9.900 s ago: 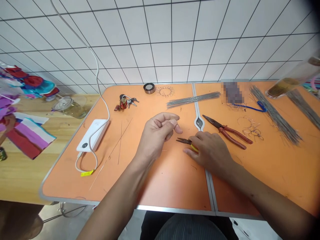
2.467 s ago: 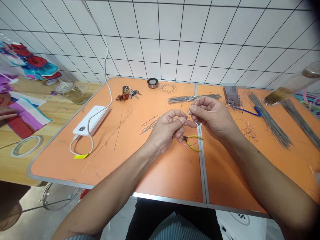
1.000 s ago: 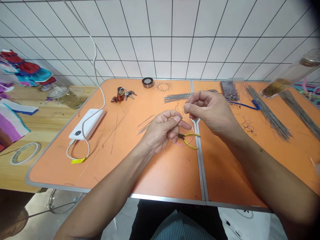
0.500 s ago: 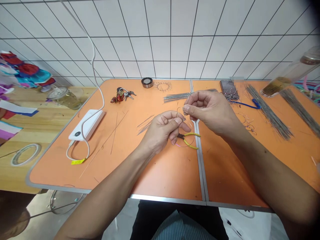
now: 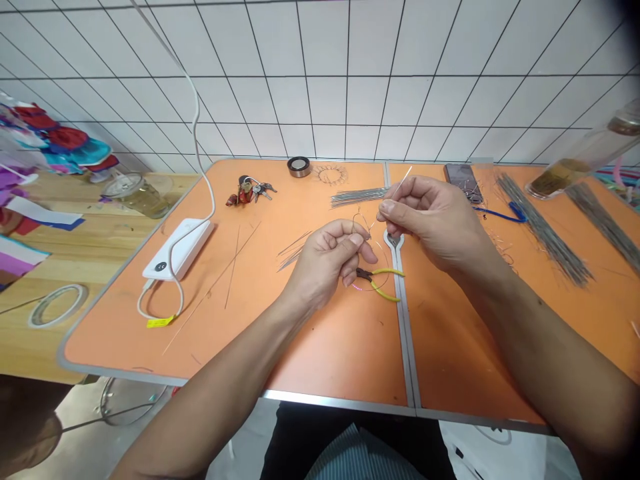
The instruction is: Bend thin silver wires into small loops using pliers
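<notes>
My left hand point(image 5: 327, 260) pinches a thin bent silver wire point(image 5: 361, 221), which rises from its fingertips in a small loop. My right hand point(image 5: 430, 223) pinches a thin straight wire point(image 5: 401, 183) close by, its end sticking up and away past my fingers. I cannot tell whether the two wires are one piece. Yellow-handled pliers point(image 5: 380, 280) lie on the orange table point(image 5: 340, 353) just below my left fingertips, touched by neither hand.
A bundle of straight wires point(image 5: 357, 197) lies behind my hands, with loose wires point(image 5: 293, 251) to the left. Farther out are a white power bank point(image 5: 177, 249), keys point(image 5: 247, 191), a phone point(image 5: 463, 182), a wire bundle point(image 5: 545, 230) and a glass bottle point(image 5: 583, 150).
My right hand has moved slightly right and apart from my left, and a wire end now shows upward from its fingers. My left hand stays nearly still.
</notes>
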Demonstrator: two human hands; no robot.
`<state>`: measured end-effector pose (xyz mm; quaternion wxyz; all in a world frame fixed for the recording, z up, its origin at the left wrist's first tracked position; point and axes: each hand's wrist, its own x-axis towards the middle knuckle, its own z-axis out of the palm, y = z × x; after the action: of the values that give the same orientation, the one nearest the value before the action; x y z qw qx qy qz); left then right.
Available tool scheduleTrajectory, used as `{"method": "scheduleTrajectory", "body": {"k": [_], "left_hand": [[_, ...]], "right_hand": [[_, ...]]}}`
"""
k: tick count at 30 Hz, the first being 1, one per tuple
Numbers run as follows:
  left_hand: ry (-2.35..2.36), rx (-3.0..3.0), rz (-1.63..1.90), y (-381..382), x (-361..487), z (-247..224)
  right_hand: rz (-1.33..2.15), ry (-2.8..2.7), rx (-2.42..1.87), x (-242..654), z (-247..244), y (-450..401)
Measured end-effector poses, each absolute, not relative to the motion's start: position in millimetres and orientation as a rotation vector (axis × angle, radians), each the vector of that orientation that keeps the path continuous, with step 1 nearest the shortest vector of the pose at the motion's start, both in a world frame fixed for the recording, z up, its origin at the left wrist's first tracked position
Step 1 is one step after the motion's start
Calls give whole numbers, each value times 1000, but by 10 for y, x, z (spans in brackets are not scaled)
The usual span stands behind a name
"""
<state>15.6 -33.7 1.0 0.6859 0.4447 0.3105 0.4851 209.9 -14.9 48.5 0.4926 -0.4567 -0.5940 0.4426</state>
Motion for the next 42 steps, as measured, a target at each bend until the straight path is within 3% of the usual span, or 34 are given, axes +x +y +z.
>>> {"method": "scheduleTrajectory", "body": {"k": [9,13,24,32,42], "left_hand": [[837,1077,1328,-369,156,55],[849,1103,1439,-421,158,110],[800,1072,1420,-477,143,206],[802,1077,1423,-499,129,223],[791,1054,1435,-476,127,207]], "right_hand": [[499,-1523,-1043,2004,506,-325],[129,-1701,-744,2005,392,-300],[-482,-2036,-441,1987,409,-338],[-742,-2133,-417,2010,402,-328],[-797,-2136,-420,1959,402,-334]]}}
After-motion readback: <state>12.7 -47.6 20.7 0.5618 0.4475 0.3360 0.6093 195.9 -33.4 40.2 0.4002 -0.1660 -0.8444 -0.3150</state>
